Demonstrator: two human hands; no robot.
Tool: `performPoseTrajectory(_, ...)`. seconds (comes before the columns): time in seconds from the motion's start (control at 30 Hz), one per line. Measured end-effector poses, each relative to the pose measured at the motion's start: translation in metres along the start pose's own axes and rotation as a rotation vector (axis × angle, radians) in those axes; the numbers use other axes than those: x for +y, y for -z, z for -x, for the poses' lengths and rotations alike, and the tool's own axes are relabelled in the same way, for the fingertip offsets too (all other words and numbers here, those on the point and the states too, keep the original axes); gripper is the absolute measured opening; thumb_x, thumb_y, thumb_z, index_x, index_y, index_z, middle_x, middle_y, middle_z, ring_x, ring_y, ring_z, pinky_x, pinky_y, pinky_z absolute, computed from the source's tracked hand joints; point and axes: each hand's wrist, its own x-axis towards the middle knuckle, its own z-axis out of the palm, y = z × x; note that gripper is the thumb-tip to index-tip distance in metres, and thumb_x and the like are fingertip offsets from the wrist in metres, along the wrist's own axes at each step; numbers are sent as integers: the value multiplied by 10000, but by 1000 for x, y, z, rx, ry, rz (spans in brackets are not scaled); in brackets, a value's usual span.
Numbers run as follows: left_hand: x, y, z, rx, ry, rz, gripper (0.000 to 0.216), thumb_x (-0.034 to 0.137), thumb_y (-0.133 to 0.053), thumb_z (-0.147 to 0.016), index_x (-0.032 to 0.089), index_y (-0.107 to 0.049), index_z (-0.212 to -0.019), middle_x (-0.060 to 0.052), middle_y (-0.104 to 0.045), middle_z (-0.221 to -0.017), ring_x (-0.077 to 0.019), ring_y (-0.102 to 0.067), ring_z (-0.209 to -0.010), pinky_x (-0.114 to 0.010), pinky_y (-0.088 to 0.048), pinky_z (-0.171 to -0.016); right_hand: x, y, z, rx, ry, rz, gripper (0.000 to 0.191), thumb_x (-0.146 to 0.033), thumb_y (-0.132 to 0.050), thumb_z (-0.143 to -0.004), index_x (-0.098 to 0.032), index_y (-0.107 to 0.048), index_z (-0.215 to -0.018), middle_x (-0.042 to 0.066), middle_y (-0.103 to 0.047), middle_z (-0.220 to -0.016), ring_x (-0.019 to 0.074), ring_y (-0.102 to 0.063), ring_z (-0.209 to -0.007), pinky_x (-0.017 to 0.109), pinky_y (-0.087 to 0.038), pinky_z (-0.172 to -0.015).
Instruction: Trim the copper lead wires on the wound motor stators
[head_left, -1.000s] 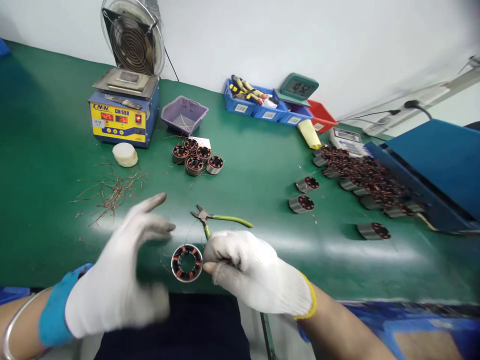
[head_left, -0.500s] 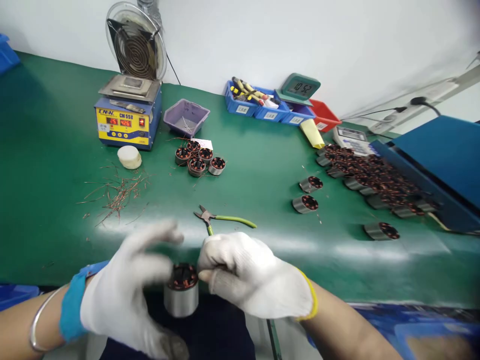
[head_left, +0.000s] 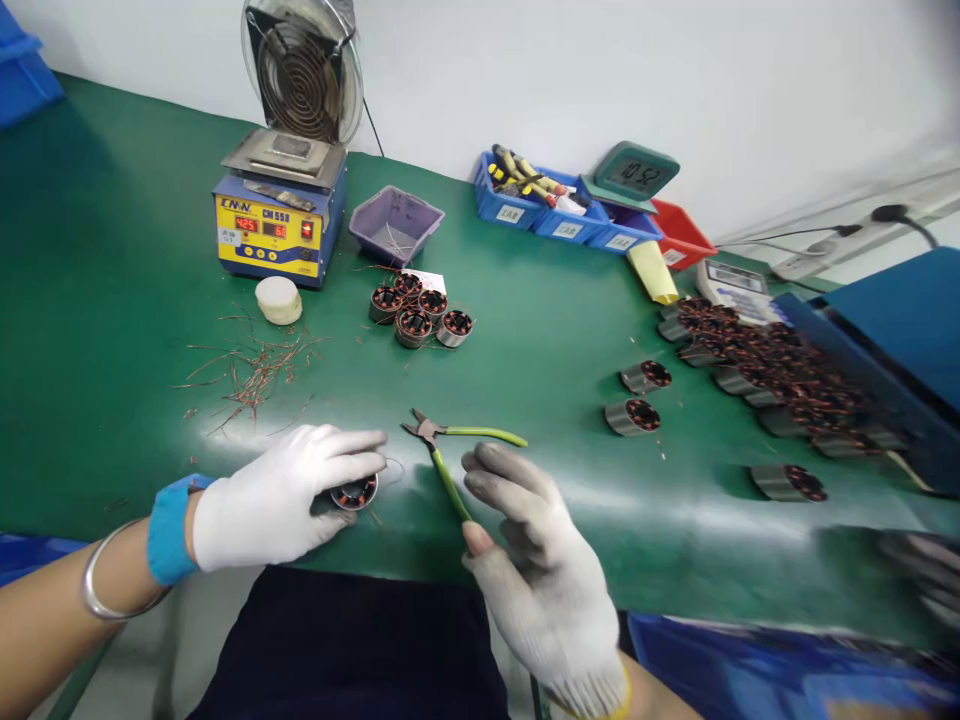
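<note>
My left hand, in a white glove with a blue wrist strap, grips a motor stator on the green table near its front edge. The glove covers part of the stator's ring; thin wires stick out beside it. My right hand, gloved with a bare thumb tip, is open, its fingers apart and slightly curled. Its thumb is at the end of one green handle of the side cutters, whose handles are spread on the table. Whether the thumb presses on that handle I cannot tell.
Copper wire scraps lie left, below a solder pot. Several stators stand by a purple bin. More stators crowd the right. A co-worker's blurred gloved hand is at the right edge.
My left hand and the stator have gone from over my lap onto the table. My right hand has opened from a pinch and moved right, to the cutters. A co-worker's hand has appeared at right.
</note>
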Motion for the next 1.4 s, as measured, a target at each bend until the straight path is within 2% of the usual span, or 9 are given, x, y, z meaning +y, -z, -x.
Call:
performPoseTrajectory(0.13, 0, -9, 2, 181, 198, 58, 885, 392, -774, -602, 169, -377, -1360, -165, -526, -1295, -337, -560, -1146, -465, -495, -953, -1, -13, -13, -232, 307, 264, 310, -117, -579, -844, -221, -583, -1137, 90, -655, -1190, 220, -637, -1073, 347, -524, -903)
performPoseTrajectory(0.3, -4, -18, -3, 201, 204, 91, 776, 407, -696, -730, 198, -340, -1387, -103, -649, -1087, -280, -643, -971, -438, -536, -858, 12, -49, -24, -286, 321, 519, 190, -195, -604, -833, -209, -627, -1021, 70, -689, -1106, 206, -650, -850, 310, -500, -719)
performPoseTrajectory(0.5, -7, -15, -4, 159, 183, 74, 870, 484, -696, -743, 144, -292, -1435, -110, -664, -1086, -273, -647, -971, -403, -527, -852, 19, -50, -34, -297, 342, 652, 170, -170, -603, -821, -204, -655, -979, 77, -682, -1046, 235, -615, -862, 364, -470, -758)
performPoseTrajectory(0.73, 0, -8, -8, 101, 199, 25, 573, 457, -641, -765, 159, -551, -1246, -100, -663, -1020, -274, -652, -908, -383, -507, -789, 14, -29, -45, -382, 499, 253, 97, -154, -550, -792, -211, -599, -853, 73, -695, -967, 187, -645, -911, 320, -496, -800)
performPoseTrajectory(0.83, 2, -6, -9, 55, 159, 19, 341, 436, -611, -786, 183, -642, -1012, -81, -649, -917, -249, -639, -792, -363, -486, -701, 8, -19, -44, -568, 392, 19, 128, -112, -521, -722, -230, -535, -772, 18, -696, -889, 125, -660, -790, 232, -493, -679)
performPoseTrajectory(0.93, 3, -5, -9, 67, 124, 13, 275, 393, -592, -789, 186, -644, -962, -71, -638, -875, -233, -626, -749, -351, -470, -681, 0, -12, -46, -704, 352, 288, 105, -133, -540, -703, -220, -556, -760, 18, -690, -830, 145, -642, -691, 248, -472, -617)
performPoseTrajectory(1.03, 4, -6, -10, 52, 126, -10, 227, 351, -585, -779, 190, -644, -929, -58, -630, -843, -225, -620, -732, -340, -461, -673, -6, -10, -51, -672, 434, 687, 73, -204, -575, -789, -197, -627, -840, 60, -710, -905, 176, -631, -633, 286, -440, -562)
performPoseTrajectory(1.2, 3, -6, -11, 58, 133, 19, 231, 382, -599, -782, 185, -635, -899, -60, -634, -836, -221, -619, -736, -332, -454, -668, -11, -15, -52, -509, 351, 862, 368, -294, -635, -833, -203, -604, -1188, 120, -657, -1196, 189, -649, -653, 297, -404, -520)
performPoseTrajectory(1.4, 7, -8, -12, 63, 137, 15, 219, 391, -577, -788, 187, -635, -843, -59, -634, -795, -233, -626, -730, -345, -454, -658, -7, -25, -50, -649, 180, 704, 124, -244, -527, -905, -217, -647, -895, 39, -668, -853, 170, -626, -707, 261, -349, -544)
